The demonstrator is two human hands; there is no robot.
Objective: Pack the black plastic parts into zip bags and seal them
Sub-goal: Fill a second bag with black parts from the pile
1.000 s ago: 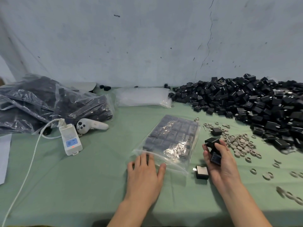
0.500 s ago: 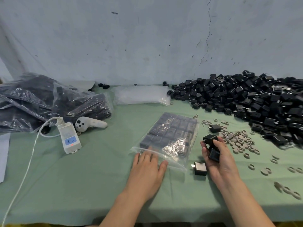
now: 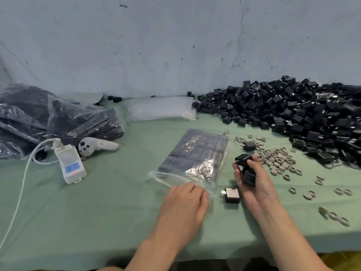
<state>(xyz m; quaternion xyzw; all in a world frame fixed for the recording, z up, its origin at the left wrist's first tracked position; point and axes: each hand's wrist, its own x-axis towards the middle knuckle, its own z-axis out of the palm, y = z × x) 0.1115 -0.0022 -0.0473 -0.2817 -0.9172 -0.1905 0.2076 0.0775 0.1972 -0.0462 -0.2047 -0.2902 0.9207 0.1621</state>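
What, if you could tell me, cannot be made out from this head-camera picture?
- Head view: whether the zip bag is sealed; the left hand covers its mouth.
- Head view: how many black parts the right hand grips; its fingers hide them.
- Head view: how far the pile extends; the right edge cuts it off.
- Head view: what the white device displays; too small.
- Head view: the nearest grey rings; blurred.

Green table [image 3: 88, 222]: black parts heap [image 3: 293, 114], filled zip bag [image 3: 195, 155], grey rings [image 3: 277, 161], white adapter [image 3: 70, 165]

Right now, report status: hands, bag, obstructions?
Left hand presses mouth of clear plastic zip bag. Right hand grips black boxy plastic parts. One loose black part beside bag.
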